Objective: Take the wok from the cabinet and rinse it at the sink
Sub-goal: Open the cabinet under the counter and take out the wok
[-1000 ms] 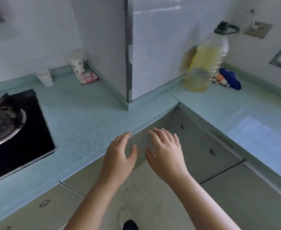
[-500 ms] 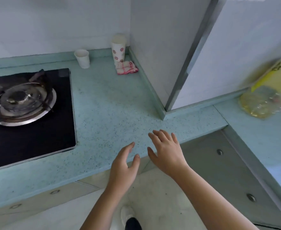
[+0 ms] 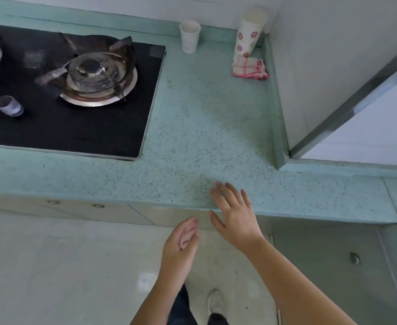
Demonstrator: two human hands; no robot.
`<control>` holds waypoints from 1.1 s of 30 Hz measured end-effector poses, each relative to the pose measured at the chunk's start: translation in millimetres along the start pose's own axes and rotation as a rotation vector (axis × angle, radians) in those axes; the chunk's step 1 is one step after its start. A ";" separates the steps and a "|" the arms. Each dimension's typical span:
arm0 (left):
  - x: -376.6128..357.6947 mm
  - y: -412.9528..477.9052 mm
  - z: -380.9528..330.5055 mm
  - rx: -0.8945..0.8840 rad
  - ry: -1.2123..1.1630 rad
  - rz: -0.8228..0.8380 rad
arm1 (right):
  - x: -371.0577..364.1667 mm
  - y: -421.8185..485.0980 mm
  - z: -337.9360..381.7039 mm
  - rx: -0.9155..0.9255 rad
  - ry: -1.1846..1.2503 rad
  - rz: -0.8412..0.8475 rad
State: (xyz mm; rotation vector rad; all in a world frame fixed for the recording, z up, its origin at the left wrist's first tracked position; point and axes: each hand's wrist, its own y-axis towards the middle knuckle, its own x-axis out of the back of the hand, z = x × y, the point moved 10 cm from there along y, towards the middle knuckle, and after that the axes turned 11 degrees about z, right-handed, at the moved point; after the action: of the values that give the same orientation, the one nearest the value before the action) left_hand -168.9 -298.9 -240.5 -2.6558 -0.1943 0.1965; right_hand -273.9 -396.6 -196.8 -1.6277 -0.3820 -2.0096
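No wok and no sink show in this view. Grey cabinet doors (image 3: 329,254) with small round knobs run under the speckled green counter (image 3: 192,141), all closed. My right hand (image 3: 233,213) hovers at the counter's front edge, fingers spread and straight, holding nothing. My left hand (image 3: 181,245) hangs lower, in front of the cabinet fronts, with its fingers loosely curled and nothing in them.
A black gas hob (image 3: 70,95) with a burner fills the counter's left. At the back stand a white paper cup (image 3: 190,36), a patterned cup stack (image 3: 249,34) and a folded cloth (image 3: 250,69). A white wall corner (image 3: 333,90) juts in on the right.
The view has swung left: the oil bottle has left the frame and the hob is now central-left. My left hand has dropped lower and its fingers have curled.
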 end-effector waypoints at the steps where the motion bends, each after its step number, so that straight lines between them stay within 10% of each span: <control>1: -2.8 1.0 6.9 0.009 -0.037 -0.021 | -3.6 0.2 -3.7 0.029 0.017 -0.019; 33: -62.6 60.8 51.8 -0.012 -0.896 -0.139 | -17.1 -2.8 -14.6 0.106 -0.060 -0.312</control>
State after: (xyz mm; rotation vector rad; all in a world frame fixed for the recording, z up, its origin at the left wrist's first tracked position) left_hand -232.9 -340.2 -307.7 -2.3616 -0.6510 1.3204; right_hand -285.0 -398.2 -216.5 -1.6467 -0.7941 -2.1234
